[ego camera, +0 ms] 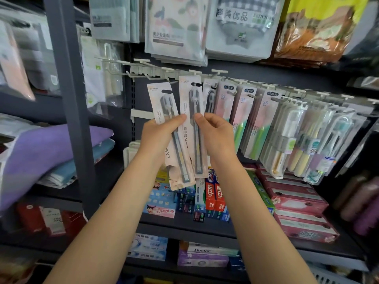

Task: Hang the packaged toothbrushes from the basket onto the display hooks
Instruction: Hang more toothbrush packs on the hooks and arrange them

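While two grey toothbrush packs (185,128) remain unhung, gripped between left hand (159,134) and right hand (215,133) just below bare hooks (158,73): roughly midway. One matching pack (209,97) already hung beside them; basket out of sight, so remainder unknown.

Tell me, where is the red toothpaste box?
In the head view, the red toothpaste box stands on the shelf low in the middle, just under the toothbrush packs the hands hold, left of the pink boxes.
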### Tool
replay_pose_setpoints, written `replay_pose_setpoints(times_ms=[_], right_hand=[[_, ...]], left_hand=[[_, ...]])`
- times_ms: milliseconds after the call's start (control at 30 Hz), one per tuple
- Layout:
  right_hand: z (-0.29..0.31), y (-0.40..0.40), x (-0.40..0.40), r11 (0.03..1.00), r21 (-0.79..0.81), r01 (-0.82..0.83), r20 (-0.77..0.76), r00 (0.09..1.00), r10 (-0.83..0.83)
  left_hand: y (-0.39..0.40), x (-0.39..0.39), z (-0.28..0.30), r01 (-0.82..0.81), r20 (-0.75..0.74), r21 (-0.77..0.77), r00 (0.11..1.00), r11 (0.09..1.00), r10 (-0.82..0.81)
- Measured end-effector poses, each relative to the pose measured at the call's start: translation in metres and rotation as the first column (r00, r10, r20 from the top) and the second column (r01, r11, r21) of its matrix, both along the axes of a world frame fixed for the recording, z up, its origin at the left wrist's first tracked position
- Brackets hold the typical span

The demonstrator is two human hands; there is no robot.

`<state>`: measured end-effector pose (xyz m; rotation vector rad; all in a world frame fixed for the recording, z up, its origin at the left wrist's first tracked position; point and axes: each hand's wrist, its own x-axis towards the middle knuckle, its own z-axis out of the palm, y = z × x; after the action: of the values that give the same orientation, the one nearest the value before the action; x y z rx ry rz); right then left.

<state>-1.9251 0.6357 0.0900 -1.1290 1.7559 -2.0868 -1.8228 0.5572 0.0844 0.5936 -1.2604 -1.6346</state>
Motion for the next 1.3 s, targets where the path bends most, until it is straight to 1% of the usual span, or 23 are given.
replay_pose_setpoints(times_ms=[200, 400, 567, 667, 767, 833, 900, 967, 1100, 1300], right_hand=[[0.004, -0.006, 0.000, 0.999, 0.031, 0.038, 0.006, 0.999, -0.038], [-0.003, -0.021, -0.008, 0.996, 0.067, 0.063, -0.011, 0.998, -0.062], [-0.027, -0.034, -0.020, 0.985, 0.156, 0.073, -0.002, 0.997, -0.073], [-0.059, -0.038, -0.028, 0.979, 0.204, 0.018, 0.017, 1.000, -0.022], [-0.092, -0.043, -0.032, 0.966, 0.255, -0.040, 0.097, 0.995, 0.016], [-0.105, -0.044, -0.033, 0.963, 0.252, -0.100, 0.154, 0.986, 0.062], [-0.113, -0.044, -0.032, 0.963, 0.239, -0.128, 0.168, 0.982, 0.089], [-0.116, -0.046, -0.032, 0.966, 0.222, -0.132, 0.181, 0.979, 0.092], [-0.109, -0.060, -0.035, 0.973, 0.212, -0.095, 0.250, 0.967, 0.040], [-0.093, -0.076, -0.046, 0.974, 0.216, -0.074, 0.348, 0.937, -0.006]], left_hand=[[-0.008, -0.004, 0.004, 0.012, 0.018, -0.003, 1.000, 1.000, -0.012], [-0.023, -0.017, -0.006, -0.009, 0.041, -0.003, 0.999, 1.000, 0.009], [-0.034, -0.029, -0.031, -0.017, 0.108, -0.021, 0.994, 1.000, 0.019], [-0.035, -0.033, -0.055, -0.001, 0.165, 0.005, 0.986, 1.000, 0.000], [-0.039, -0.035, -0.074, -0.021, 0.209, 0.039, 0.978, 0.999, 0.012], [-0.042, -0.038, -0.079, -0.032, 0.228, 0.044, 0.973, 0.999, 0.022], [-0.046, -0.040, -0.081, -0.035, 0.233, 0.030, 0.972, 0.999, 0.027], [-0.050, -0.043, -0.080, -0.032, 0.234, 0.017, 0.972, 0.999, 0.027], [-0.055, -0.049, -0.072, -0.074, 0.262, 0.012, 0.963, 0.997, 0.068], [-0.065, -0.051, -0.070, -0.119, 0.245, -0.004, 0.963, 0.993, 0.116]])
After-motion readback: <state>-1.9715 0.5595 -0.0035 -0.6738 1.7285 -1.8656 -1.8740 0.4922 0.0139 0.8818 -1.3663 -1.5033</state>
